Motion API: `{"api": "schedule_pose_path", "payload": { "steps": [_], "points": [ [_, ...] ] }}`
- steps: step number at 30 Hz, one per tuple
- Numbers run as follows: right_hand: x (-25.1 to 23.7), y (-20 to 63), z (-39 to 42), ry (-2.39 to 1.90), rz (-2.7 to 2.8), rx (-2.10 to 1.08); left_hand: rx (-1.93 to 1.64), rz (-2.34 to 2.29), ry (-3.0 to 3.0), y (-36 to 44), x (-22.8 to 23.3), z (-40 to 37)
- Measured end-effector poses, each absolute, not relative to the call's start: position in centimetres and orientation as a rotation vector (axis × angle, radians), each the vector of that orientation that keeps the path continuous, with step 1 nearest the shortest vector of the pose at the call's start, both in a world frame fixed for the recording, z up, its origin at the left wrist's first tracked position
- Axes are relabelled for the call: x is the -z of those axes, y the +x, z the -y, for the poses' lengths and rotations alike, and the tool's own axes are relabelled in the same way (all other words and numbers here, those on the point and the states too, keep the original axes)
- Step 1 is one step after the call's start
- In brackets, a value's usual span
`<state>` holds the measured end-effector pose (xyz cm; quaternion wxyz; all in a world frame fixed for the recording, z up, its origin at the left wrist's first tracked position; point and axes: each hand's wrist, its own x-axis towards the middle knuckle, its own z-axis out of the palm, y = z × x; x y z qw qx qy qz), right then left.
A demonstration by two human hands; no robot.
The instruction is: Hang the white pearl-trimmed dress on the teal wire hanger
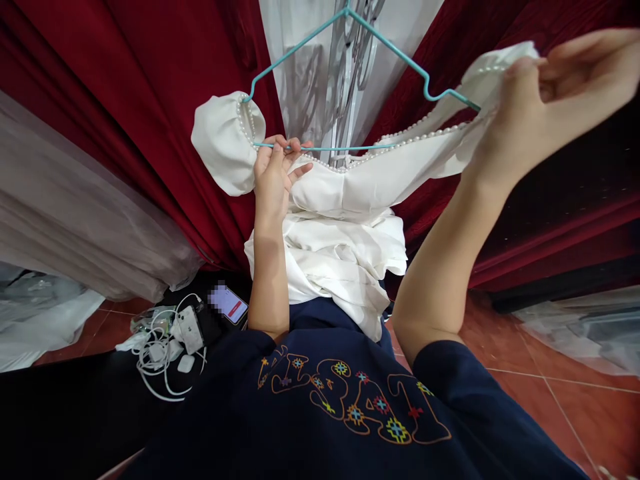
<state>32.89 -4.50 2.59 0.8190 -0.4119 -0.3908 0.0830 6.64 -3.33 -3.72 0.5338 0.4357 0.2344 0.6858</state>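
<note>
A white dress (370,187) with pearl-like beads along its neckline hangs partly on a light blue hanger (395,50). One puffed sleeve (223,143) sits over the hanger's left end. With bent fingers, my left hand (280,160) grips the hanger's lower bar and the beaded edge beside that sleeve. My right hand (550,100) is raised at the far right, its thumb pressed on the other sleeve (515,63), which is stretched out past the hanger's right end. The dress's skirt (345,260) lies bunched over my lap.
Red curtains (165,100) hang behind, with a patterned white panel between them. On a black surface at left lie a lit phone (229,303), a white power bank or charger (189,330) and tangled white cables (155,360). Sheer white fabric (590,333) spreads over the red tile floor at right.
</note>
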Motion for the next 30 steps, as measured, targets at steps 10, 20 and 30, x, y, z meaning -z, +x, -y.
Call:
{"api": "schedule_pose_path", "payload": {
  "steps": [10,20,30],
  "points": [
    [-2.0,32.7,3.1,-0.801,0.933,0.086,-1.642,-0.644,0.950,7.0,3.3,3.8],
    [-3.1,32.4,3.4,-0.718,0.967,0.083,-1.667,-0.594,1.040,6.7,3.6,3.8],
    [-2.2,27.0,6.6,-0.761,1.115,-0.018,-1.634,-0.630,0.981,6.7,3.5,4.4]
  ]
}}
